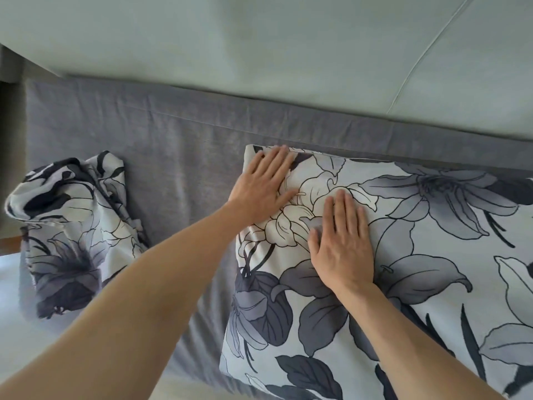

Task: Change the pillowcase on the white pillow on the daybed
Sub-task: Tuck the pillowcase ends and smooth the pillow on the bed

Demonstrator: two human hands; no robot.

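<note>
While both palms lie flat on the pillow [403, 255], the person holds nothing: the left hand [264, 183] presses near the top left corner with fingers straight and spread, and the right hand [341, 241] rests just beside it, fingers straight and together. Dressed in a grey floral case, the pillow lies on the grey daybed [178, 157], its far edge against the back. A crumpled floral pillowcase [72, 226] sits well apart to the left
</note>
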